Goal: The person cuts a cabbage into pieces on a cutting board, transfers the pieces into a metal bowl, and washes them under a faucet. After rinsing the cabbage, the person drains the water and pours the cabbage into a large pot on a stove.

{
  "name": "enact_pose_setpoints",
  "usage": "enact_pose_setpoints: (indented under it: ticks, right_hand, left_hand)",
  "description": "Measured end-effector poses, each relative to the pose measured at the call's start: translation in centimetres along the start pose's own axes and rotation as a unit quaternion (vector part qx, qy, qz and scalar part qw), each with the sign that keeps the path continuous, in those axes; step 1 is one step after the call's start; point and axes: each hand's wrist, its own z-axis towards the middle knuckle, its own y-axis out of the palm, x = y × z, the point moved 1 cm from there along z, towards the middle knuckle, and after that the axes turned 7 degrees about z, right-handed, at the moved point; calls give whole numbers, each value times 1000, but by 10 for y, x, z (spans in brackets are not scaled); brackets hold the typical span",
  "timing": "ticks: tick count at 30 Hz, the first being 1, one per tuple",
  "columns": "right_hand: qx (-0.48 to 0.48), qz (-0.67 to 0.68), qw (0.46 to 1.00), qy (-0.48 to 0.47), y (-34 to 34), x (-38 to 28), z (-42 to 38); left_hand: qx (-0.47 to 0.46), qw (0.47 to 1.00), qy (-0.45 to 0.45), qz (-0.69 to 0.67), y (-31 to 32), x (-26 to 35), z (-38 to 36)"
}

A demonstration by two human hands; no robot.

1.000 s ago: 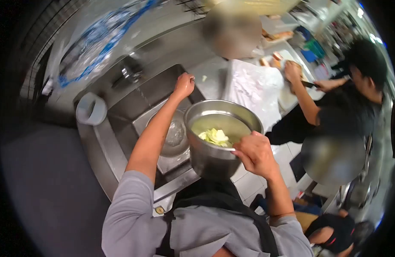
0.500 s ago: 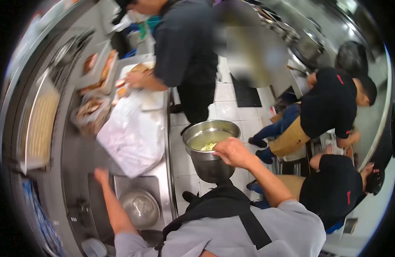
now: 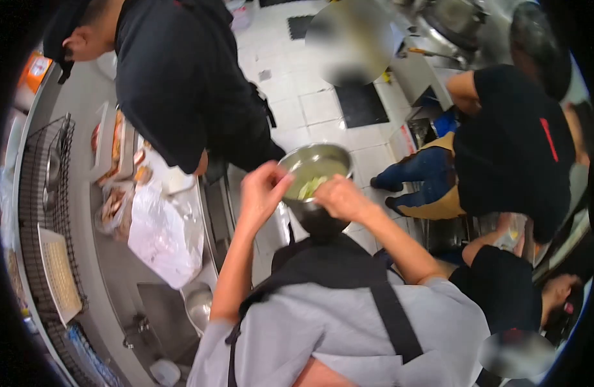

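Observation:
A deep steel pot [image 3: 322, 149] stands out in front of my body, with pale green pieces [image 3: 313, 186] inside. My right hand [image 3: 343, 198] is closed on its near right rim, fingers curled over the edge. At the left rim is my left hand [image 3: 261, 193], slightly blurred, its thumb apart from its bent fingers and overlapping the pot's edge in this view. The lower part of the pot is partly hidden behind my right hand and the black apron [image 3: 335, 261].
Along the left runs a steel counter with a white plastic bag [image 3: 165, 235], food containers [image 3: 113, 145] and a sink [image 3: 171, 316] holding a metal bowl [image 3: 199, 308]. One person [image 3: 181, 77] stands at that counter; two others [image 3: 513, 142] work on the right. Tiled floor [image 3: 303, 106] lies ahead.
My left hand has come from beside the sink to the pot's left rim. My right hand stays on the pot. The view has shifted, and the person at the counter appears closer.

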Motion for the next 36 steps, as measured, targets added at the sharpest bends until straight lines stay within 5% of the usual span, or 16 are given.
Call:
enact_pose_setpoints:
  ticks: [2,5,8,9,12,16,17,23,31,36]
  right_hand:
    - [39,1,999,3,-29,16,-5]
    - [103,-13,994,27,-63,44,-6]
    - [138,-36,989,45,-83,72,-3]
    - [144,-36,988,52,-87,83,-1]
    - [145,-51,986,66,-93,131,6]
    - [128,-61,981,131,-104,174,13]
    - [135,-65,978,149,-114,182,19]
    - [120,-91,926,345,-156,242,19]
    - [289,-135,912,259,-259,377,110]
    - [346,-128,890,268,-337,458,130]
  left_hand:
    - [85,972,177,132,33,-1,59]
    - [176,960,170,135,55,-12,114]
    - [-29,989,-77,122,68,-38,158]
    - [-141,970,-198,-29,79,-40,175]
    - [-276,934,-203,-105,114,-38,227]
    - [-243,961,-128,-16,136,-28,297]
    - [-167,986,-15,5,151,-35,313]
    - [-259,963,18,74,148,55,431]
    - [-255,958,95,88,174,107,653]
    - [-367,930,7,6,210,134,755]
